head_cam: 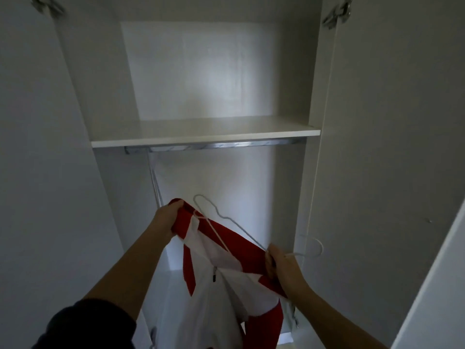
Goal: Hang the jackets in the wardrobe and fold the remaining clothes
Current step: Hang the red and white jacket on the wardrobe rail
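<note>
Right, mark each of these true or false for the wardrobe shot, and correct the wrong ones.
1. The jacket is red and white. True.
2. The jacket already hangs on the rail. False: it is held in both hands, below the rail.
3. The right hand holds a white wire hanger. True.
4. The left hand is off the jacket. False: it grips the jacket's red upper edge.
5. The wardrobe doors are closed. False: they stand open, and the shelf and rail inside are in view.
</note>
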`<act>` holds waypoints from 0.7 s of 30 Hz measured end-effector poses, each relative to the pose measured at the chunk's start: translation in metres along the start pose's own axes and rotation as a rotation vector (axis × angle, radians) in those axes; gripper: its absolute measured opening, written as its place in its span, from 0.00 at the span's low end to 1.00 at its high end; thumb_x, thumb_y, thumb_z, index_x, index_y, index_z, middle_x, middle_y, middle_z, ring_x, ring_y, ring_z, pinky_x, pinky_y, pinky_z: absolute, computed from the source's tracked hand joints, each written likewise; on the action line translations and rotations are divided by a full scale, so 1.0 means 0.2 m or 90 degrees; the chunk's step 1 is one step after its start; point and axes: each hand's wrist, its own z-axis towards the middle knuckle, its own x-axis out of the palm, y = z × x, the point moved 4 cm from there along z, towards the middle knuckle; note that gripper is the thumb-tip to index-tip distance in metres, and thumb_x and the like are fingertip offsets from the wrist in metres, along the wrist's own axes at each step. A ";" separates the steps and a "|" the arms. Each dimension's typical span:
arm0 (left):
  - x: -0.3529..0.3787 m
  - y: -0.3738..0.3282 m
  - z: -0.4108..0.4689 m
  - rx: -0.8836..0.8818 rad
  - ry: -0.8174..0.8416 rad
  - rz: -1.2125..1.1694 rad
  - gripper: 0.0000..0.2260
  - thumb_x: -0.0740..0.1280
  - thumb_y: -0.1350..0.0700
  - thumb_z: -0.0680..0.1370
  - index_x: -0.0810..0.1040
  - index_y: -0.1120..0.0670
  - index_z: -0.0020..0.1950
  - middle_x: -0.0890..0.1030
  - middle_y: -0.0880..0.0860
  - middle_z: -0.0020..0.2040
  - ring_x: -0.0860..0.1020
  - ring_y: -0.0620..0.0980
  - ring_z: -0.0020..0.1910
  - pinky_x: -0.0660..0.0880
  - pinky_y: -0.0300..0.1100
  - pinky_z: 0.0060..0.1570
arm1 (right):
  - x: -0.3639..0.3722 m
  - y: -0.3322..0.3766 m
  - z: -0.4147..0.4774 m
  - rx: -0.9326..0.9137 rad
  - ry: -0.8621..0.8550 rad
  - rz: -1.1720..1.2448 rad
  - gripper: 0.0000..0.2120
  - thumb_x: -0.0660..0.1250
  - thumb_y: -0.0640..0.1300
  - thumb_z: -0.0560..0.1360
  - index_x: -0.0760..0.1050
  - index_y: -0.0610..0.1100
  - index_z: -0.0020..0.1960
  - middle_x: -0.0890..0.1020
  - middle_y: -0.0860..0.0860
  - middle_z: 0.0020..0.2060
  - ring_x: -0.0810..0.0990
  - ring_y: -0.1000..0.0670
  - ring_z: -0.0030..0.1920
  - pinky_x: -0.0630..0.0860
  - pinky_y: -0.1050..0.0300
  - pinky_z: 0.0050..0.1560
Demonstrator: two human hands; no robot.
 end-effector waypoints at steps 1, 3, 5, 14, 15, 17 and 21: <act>-0.02 0.00 0.01 0.021 -0.012 0.021 0.10 0.66 0.57 0.78 0.75 0.61 0.56 0.78 0.57 0.42 0.77 0.53 0.40 0.76 0.47 0.42 | 0.01 0.01 0.00 -0.035 0.029 -0.039 0.24 0.53 0.42 0.83 0.65 0.44 0.27 0.67 0.51 0.21 0.64 0.54 0.23 0.64 0.61 0.29; -0.02 -0.03 0.00 0.092 -0.024 0.103 0.07 0.65 0.56 0.79 0.76 0.59 0.53 0.80 0.57 0.42 0.78 0.52 0.40 0.75 0.44 0.39 | 0.02 0.01 -0.01 -0.069 0.043 -0.104 0.24 0.54 0.43 0.83 0.65 0.45 0.27 0.67 0.53 0.21 0.65 0.54 0.24 0.64 0.62 0.29; 0.00 -0.08 -0.02 0.197 -0.029 0.210 0.08 0.64 0.55 0.79 0.78 0.58 0.47 0.81 0.57 0.42 0.79 0.54 0.41 0.75 0.43 0.40 | 0.00 -0.01 0.01 -0.063 0.021 -0.125 0.24 0.55 0.45 0.82 0.66 0.45 0.27 0.68 0.54 0.20 0.65 0.55 0.23 0.64 0.63 0.29; 0.03 -0.20 -0.07 0.395 -0.060 0.361 0.16 0.62 0.52 0.80 0.80 0.62 0.44 0.81 0.60 0.41 0.79 0.56 0.42 0.75 0.47 0.46 | -0.06 0.08 0.06 -0.051 0.032 -0.178 0.25 0.54 0.45 0.83 0.66 0.45 0.27 0.69 0.51 0.21 0.66 0.54 0.23 0.66 0.60 0.31; 0.05 -0.20 -0.08 0.415 -0.057 0.388 0.16 0.61 0.52 0.81 0.80 0.62 0.43 0.81 0.59 0.40 0.79 0.55 0.40 0.74 0.44 0.43 | -0.04 0.08 0.05 -0.055 0.053 -0.234 0.24 0.54 0.44 0.82 0.65 0.46 0.27 0.69 0.53 0.21 0.66 0.55 0.24 0.66 0.60 0.32; 0.11 -0.21 -0.11 0.475 -0.053 0.454 0.17 0.61 0.52 0.81 0.77 0.60 0.37 0.78 0.57 0.35 0.76 0.53 0.36 0.69 0.38 0.38 | -0.01 0.07 0.04 -0.049 0.080 -0.319 0.23 0.55 0.41 0.82 0.64 0.46 0.27 0.69 0.55 0.20 0.65 0.58 0.23 0.65 0.61 0.30; 0.23 -0.22 -0.19 0.540 0.022 0.547 0.19 0.60 0.52 0.81 0.72 0.58 0.33 0.74 0.54 0.31 0.71 0.48 0.32 0.66 0.36 0.34 | 0.08 0.12 0.06 -0.014 0.113 -0.435 0.21 0.56 0.43 0.82 0.66 0.46 0.30 0.71 0.55 0.21 0.68 0.59 0.22 0.63 0.68 0.28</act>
